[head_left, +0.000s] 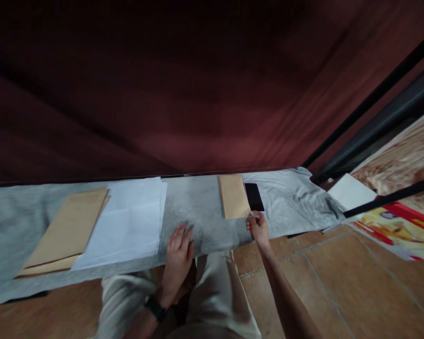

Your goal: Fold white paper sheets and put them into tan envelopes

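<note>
My left hand (179,247) lies flat on the grey cloth (194,197), fingers stretched out, right of the white paper sheets (129,221). My right hand (259,227) is closed in a pinch at the cloth's front edge. A small pale bit shows at its fingertips, too small to name. Just beyond those fingertips are the lower corner of a small brown envelope (235,195) and the bottom end of a black-screened phone (254,197). The envelope and phone lie side by side. Larger brown envelopes (69,226) lie at the left, partly against the paper sheets.
A dark red curtain (183,108) hangs behind the cloth-covered surface. Black bars (371,101) slant down at the right. Beside them are a white sheet or panel (353,190) and a red and yellow printed box (403,228). Brown tiles (342,268) cover the floor.
</note>
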`<state>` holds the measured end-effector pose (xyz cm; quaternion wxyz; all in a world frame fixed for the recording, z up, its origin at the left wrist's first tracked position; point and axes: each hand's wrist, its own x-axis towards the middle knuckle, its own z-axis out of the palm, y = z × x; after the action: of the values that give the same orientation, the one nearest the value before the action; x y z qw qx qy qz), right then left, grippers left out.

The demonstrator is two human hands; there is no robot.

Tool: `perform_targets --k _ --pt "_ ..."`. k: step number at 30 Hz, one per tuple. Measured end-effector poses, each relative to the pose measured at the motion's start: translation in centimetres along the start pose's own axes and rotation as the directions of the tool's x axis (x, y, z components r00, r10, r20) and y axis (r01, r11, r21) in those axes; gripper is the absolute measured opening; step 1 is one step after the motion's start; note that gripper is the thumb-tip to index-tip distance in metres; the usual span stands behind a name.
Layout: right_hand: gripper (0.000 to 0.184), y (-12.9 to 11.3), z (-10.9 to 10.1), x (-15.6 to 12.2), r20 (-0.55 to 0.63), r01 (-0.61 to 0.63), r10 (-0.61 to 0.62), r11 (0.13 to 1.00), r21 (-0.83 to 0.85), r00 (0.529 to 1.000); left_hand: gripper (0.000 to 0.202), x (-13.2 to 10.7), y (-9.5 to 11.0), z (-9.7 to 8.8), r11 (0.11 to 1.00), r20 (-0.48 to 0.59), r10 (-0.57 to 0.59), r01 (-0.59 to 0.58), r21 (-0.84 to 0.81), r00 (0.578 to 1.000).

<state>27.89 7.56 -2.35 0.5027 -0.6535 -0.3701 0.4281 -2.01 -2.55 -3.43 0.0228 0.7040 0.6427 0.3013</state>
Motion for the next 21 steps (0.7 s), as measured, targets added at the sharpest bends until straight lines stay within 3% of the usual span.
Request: perform_targets --k 5,7,11,15,21 --pt "0.044 1.2 1.6 -2.9 0.155 0.223 -0.195 0.957 -0.186 0.968 0.065 -0.4 -2.9 -3.4 0.928 -0.168 -0.254 0.289 0.237 0.953" --pt "0.04 1.5 2.8 -4.0 0.219 0.31 -0.256 0.913 -0.267 0.942 0.073 -0.8 -4.5 -4.3 0.888 -0.182 -0.312 0.354 0.295 0.933" --pt "0.035 2.1 5.0 -5.2 0.322 0.464 -0.356 0.8 -0.381 0.877 0.076 -2.1 -6.7 -5.3 0.864 -0.106 -0.327 0.343 0.369 0.939" --pt "0.036 2.7 5.9 -5.5 0.337 0.554 -0.439 0.674 -0.489 0.833 0.062 -2.7 -7.0 -6.0 0.855 -0.039 -0.307 0.293 0.428 0.951" --pt "0.035 2.7 5.8 -5.6 0.346 0.566 -0.447 0.641 -0.519 0.825 0.041 -2.2 -6.7 -6.9 0.893 -0.005 -0.273 0.256 0.37 0.962"
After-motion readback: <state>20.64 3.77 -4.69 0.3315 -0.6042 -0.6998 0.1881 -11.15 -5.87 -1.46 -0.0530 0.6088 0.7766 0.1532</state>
